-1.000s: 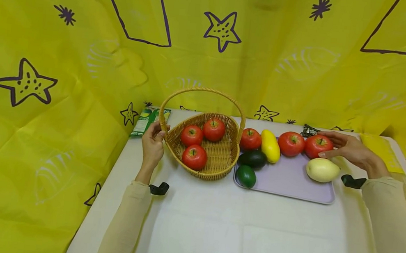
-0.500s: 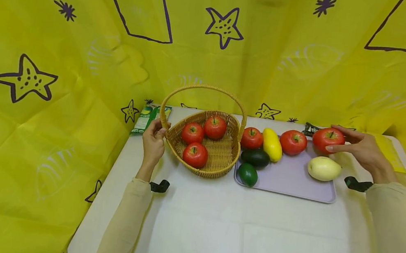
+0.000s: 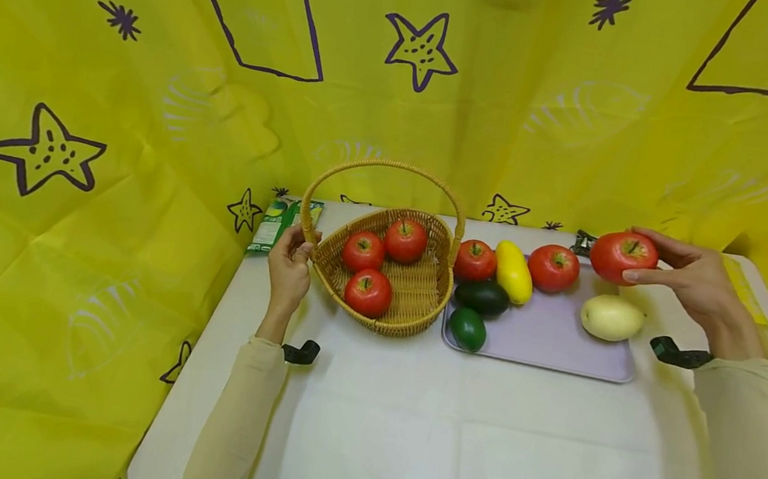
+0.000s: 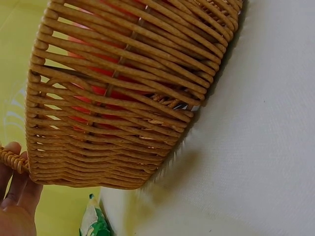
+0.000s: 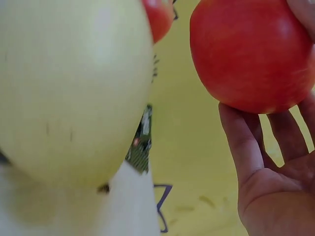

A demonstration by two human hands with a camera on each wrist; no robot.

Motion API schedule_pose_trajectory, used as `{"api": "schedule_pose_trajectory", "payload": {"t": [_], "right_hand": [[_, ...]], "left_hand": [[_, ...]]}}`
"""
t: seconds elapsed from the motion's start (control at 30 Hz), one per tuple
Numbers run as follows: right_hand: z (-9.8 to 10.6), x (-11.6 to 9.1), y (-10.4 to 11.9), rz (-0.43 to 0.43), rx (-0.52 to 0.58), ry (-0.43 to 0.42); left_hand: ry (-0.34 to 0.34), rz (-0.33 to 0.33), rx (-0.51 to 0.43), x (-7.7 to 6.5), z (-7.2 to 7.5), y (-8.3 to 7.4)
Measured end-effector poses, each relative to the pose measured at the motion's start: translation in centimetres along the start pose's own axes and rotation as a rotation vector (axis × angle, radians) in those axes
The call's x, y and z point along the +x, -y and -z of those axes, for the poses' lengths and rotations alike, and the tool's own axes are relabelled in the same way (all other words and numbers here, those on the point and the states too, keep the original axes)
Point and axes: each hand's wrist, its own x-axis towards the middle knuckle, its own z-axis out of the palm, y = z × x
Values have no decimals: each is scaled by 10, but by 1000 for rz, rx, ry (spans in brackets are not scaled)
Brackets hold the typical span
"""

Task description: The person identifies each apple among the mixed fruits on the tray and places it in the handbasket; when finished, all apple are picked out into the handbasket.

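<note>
My left hand (image 3: 290, 269) grips the handle of a wicker basket (image 3: 410, 328) where it meets the left rim. Three red apples (image 3: 368, 293) lie inside, partly showing through the weave in the left wrist view. At the right, my right hand (image 3: 695, 292) holds another red apple (image 5: 251, 54) between thumb and fingers, raised above the back right corner of a lilac tray (image 3: 542, 342). Just below it on the tray is a pale yellow fruit (image 3: 611, 318), large in the right wrist view (image 5: 74, 88).
On the tray's left side are a red apple (image 3: 475, 260), a yellow mango (image 3: 513, 273), a dark avocado (image 3: 482, 298) and a green fruit (image 3: 468, 329). One more apple (image 3: 553, 268) sits at its back edge. A green packet (image 3: 273, 228) and a black wrapper (image 3: 583, 243) lie behind.
The right hand has lifted its apple off the tray and moved it a little right and up. The left hand keeps its hold on the basket handle, with the basket in place.
</note>
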Motion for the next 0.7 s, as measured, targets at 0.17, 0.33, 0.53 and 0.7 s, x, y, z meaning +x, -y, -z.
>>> {"api": "schedule_pose_trajectory", "payload": {"t": [0.17, 0.33, 0.53, 0.7], "right_hand": [[-18, -5, 5, 106, 129, 65], [-35, -9, 7, 188, 123, 131], [-58, -11, 4, 199, 57, 207], [-79, -13, 4, 130, -168, 177]], "left_hand": [[-4, 2, -7, 0, 2, 1], [0, 0, -14, 0, 2, 1], [-4, 2, -31, 0, 1, 1], [5, 8, -39, -1, 0, 0]]}}
